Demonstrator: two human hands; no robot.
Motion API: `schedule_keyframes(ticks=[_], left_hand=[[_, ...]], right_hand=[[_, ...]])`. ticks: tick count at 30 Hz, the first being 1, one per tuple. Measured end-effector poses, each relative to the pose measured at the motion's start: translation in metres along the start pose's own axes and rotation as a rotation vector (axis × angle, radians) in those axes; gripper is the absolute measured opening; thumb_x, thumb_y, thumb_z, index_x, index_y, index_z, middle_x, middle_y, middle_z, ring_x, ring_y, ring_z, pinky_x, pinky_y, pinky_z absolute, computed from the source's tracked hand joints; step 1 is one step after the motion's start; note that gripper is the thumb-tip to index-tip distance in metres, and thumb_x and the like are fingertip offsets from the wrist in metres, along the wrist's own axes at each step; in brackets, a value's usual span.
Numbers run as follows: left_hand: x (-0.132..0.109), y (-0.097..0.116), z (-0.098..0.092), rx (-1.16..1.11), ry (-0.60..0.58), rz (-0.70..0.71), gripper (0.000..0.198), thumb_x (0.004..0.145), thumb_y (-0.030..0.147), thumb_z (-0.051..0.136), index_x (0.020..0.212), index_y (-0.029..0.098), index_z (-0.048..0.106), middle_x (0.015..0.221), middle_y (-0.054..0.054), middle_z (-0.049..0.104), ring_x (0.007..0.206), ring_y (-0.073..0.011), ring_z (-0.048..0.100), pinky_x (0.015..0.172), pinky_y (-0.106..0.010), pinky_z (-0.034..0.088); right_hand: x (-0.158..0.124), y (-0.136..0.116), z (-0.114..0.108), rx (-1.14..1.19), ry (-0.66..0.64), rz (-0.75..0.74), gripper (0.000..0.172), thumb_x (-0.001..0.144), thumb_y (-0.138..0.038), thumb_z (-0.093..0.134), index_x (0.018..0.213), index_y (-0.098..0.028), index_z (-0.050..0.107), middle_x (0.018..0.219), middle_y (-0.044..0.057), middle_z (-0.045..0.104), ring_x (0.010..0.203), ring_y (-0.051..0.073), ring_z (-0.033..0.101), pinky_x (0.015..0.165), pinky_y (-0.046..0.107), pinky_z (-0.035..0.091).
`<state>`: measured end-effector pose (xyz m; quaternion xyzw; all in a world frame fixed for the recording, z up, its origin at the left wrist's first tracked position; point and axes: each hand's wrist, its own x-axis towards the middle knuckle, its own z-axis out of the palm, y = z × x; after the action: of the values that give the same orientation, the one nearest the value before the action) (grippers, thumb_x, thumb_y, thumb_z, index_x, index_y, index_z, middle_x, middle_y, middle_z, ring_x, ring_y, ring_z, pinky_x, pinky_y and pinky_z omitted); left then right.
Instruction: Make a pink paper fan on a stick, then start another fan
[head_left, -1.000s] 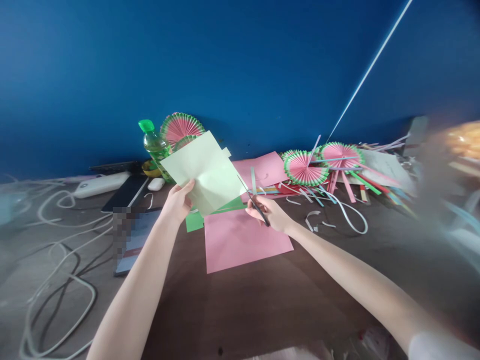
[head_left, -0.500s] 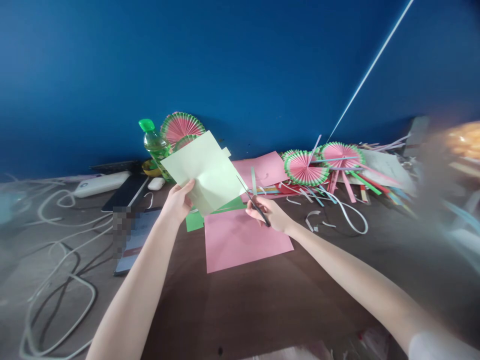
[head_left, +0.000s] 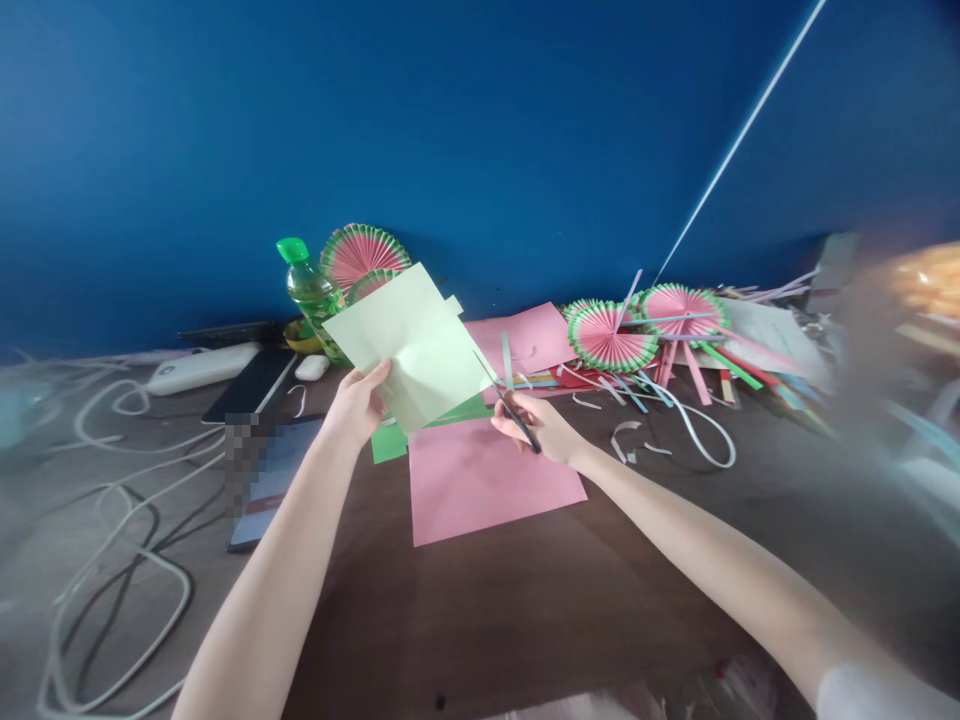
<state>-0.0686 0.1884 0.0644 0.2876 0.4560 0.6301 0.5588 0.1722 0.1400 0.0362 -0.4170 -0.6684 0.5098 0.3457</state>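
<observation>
A pale green sheet of paper [head_left: 412,345] is held up by my left hand [head_left: 361,402], which pinches its lower left edge with the thumb on top. My right hand [head_left: 536,425] is closed round a pair of dark scissors [head_left: 511,411]. The scissor blades point up and left and meet the right corner of the pale sheet. Beneath the hands a pink sheet [head_left: 487,485] lies on the brown table [head_left: 480,610], with green paper [head_left: 388,442] partly hidden behind the held sheet.
Pink and green pleated fans [head_left: 611,335] lie at the back right with paper strips. A green-capped bottle [head_left: 307,285] stands at the back left near a white power bank [head_left: 202,368], a dark phone [head_left: 244,388] and looped white cables [head_left: 184,590]. Paper scraps [head_left: 624,440] lie right of my right hand.
</observation>
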Motion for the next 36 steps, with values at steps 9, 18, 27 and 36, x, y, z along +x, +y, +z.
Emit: schedule_keyframes(ticks=[9, 18, 27, 36], left_hand=[[-0.0006, 0.0001, 0.0009, -0.016, -0.002, 0.0, 0.01, 0.067, 0.009, 0.066, 0.076, 0.012, 0.064, 0.07, -0.003, 0.069, 0.061, -0.0134, 0.065, 0.063, -0.023, 0.054], [-0.0013, 0.0003, 0.001, -0.005, -0.004, 0.002, 0.011, 0.067, 0.01, 0.067, 0.078, 0.012, 0.064, 0.073, -0.005, 0.07, 0.067, -0.0156, 0.067, 0.067, -0.026, 0.055], [-0.004, 0.0018, 0.0027, -0.007, 0.002, -0.007, 0.011, 0.068, 0.009, 0.065, 0.078, 0.012, 0.064, 0.073, -0.004, 0.07, 0.065, -0.0151, 0.067, 0.067, -0.025, 0.056], [-0.0022, 0.0006, 0.0015, -0.006, -0.013, -0.007, 0.01, 0.07, 0.008, 0.063, 0.078, 0.012, 0.065, 0.072, -0.004, 0.07, 0.064, -0.0138, 0.066, 0.063, -0.023, 0.055]], right_hand=[[0.0009, 0.0024, -0.0005, -0.014, 0.005, -0.038, 0.025, 0.076, -0.041, 0.056, 0.075, -0.019, 0.046, 0.058, -0.006, 0.041, 0.044, 0.006, 0.039, 0.047, 0.022, 0.031], [0.0022, 0.0065, -0.0003, -0.057, 0.025, -0.06, 0.029, 0.077, -0.045, 0.055, 0.073, -0.018, 0.047, 0.06, -0.004, 0.044, 0.044, 0.006, 0.039, 0.046, 0.022, 0.032], [0.002, 0.0058, 0.0001, -0.088, 0.033, -0.061, 0.029, 0.078, -0.046, 0.053, 0.072, -0.018, 0.046, 0.059, -0.004, 0.044, 0.043, 0.006, 0.04, 0.046, 0.022, 0.033], [0.0016, 0.0045, 0.0004, -0.064, 0.023, -0.046, 0.028, 0.079, -0.045, 0.053, 0.072, -0.018, 0.046, 0.055, -0.005, 0.045, 0.04, 0.006, 0.041, 0.044, 0.021, 0.035]])
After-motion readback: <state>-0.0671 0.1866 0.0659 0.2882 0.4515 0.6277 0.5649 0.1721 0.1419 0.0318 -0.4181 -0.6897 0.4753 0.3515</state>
